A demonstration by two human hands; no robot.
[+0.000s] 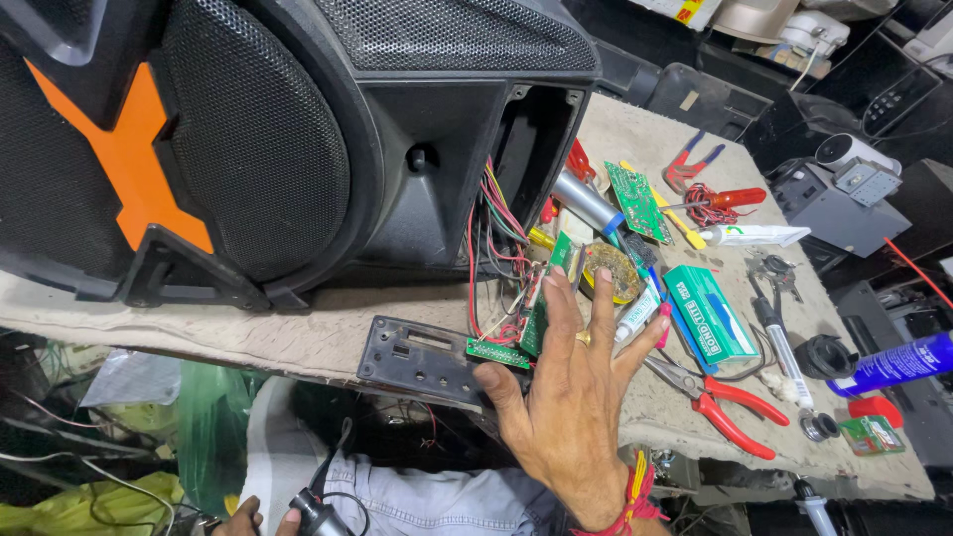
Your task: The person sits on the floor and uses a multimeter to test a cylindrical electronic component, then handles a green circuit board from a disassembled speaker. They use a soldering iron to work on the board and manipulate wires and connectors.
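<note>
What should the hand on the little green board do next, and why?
Probably close the right hand gently around the green circuit board. Its fingers lie spread on the board, which hangs on thin wires from the speaker, so it could tug loose.

speaker cabinet point(298, 129): black, with fine perforated mesh grilles and an orange angular panel
control panel point(422, 357): black plastic
small circuit board point(498, 353): green
larger circuit board point(635, 201): green, dotted with small parts
wires point(496, 213): mostly red, with some green, white and black
box point(707, 313): teal green with a white and blue label
pliers point(730, 412): red handles, grey metal jaws
screwdriver point(730, 199): red handle
spray can point(893, 364): blue with a black cap
table cover point(635, 139): pale beige, stained
right hand point(576, 397): gold ring, red and yellow thread wristband
trousers point(437, 501): faded blue denim
bag point(208, 427): translucent green plastic
</note>
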